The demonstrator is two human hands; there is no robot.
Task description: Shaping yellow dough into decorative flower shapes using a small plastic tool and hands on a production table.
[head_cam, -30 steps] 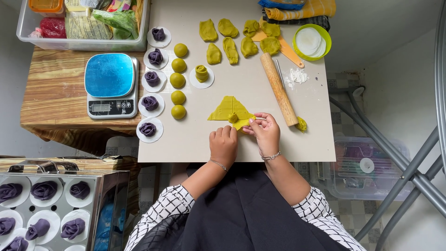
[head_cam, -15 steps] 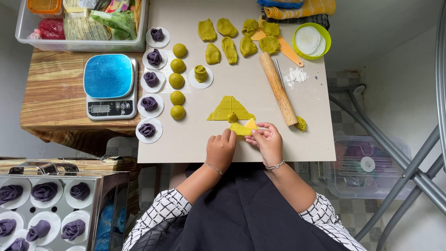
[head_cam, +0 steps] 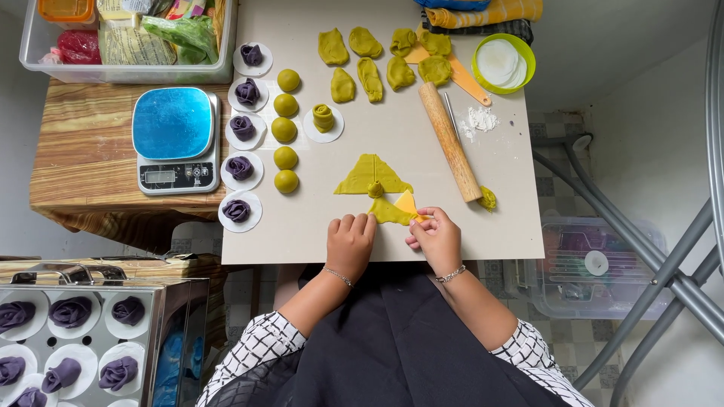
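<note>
A flat fan of overlapped green dough pieces lies on the grey board, with a small rolled nub at its near tip. Just below it, my right hand pinches a yellow scraper against a green dough flap. My left hand rests on the board with its fingertips touching the flap's left edge. A wooden rolling pin lies diagonally to the right of the fan.
Green dough balls and purple dough roses on paper rounds line the board's left side. A blue kitchen scale sits left on a wooden table. Flattened green ovals, a green bowl, and a steamer tray surround.
Both hands have slid down toward the board's near edge, drawing a green dough flap and the yellow scraper away from the fan. The fan itself stays put.
</note>
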